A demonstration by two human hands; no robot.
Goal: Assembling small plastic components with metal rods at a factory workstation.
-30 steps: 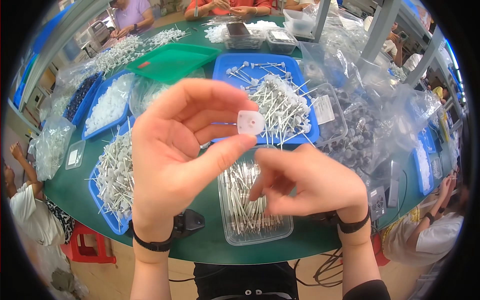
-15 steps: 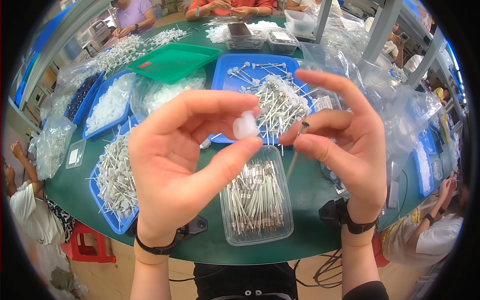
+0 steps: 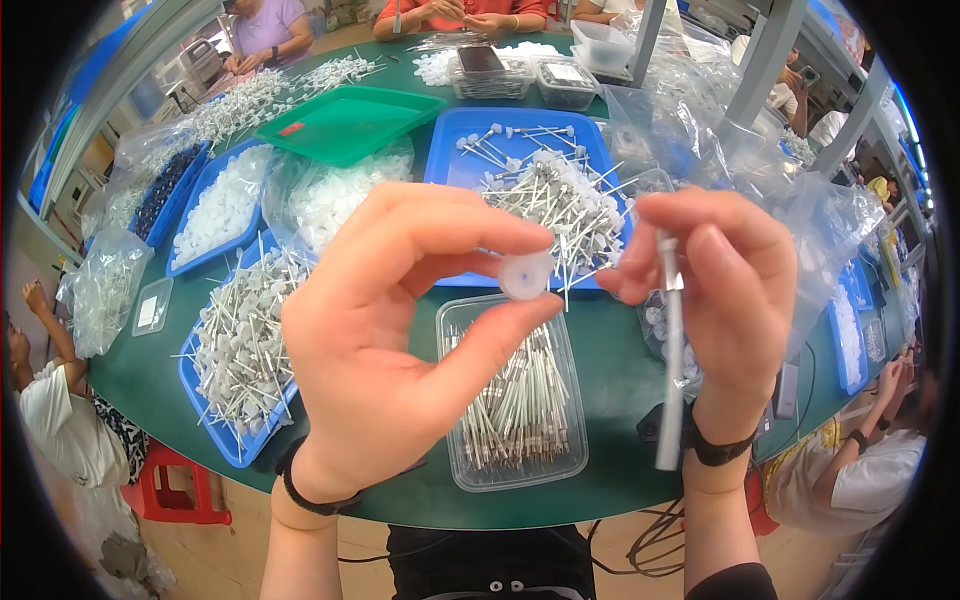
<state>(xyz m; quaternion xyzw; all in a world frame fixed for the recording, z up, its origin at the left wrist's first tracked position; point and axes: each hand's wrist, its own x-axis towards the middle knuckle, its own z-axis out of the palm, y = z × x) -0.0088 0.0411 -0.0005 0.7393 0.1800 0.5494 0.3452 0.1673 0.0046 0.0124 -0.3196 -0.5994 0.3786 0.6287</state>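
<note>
My left hand [image 3: 390,340] pinches a translucent white round plastic cap [image 3: 525,276] between thumb and index finger. Its round face, with a small hole in the middle, is turned toward me. To the right, my right hand [image 3: 735,300] holds a thin white tube [image 3: 671,390] by its upper end, near a metal fitting. The tube hangs nearly upright, apart from the cap. Below and between my hands stands a clear plastic box [image 3: 578,440] full of similar tubes with metal ends. Beyond them a blue tray [image 3: 445,140] holds a heap of tubes with white caps on.
Another blue tray [image 3: 225,445] of capped tubes lies at left. Behind it are a blue tray of loose white caps [image 3: 215,215], a bag of white pieces [image 3: 335,195] and a green tray [image 3: 350,112]. Plastic bags [image 3: 770,200] and a metal post [image 3: 765,70] stand right. Co-workers sit around.
The cap has turned so its holed face shows, and my left hand has moved slightly right. My right hand has turned, and the tube has swung nearer and to the right.
</note>
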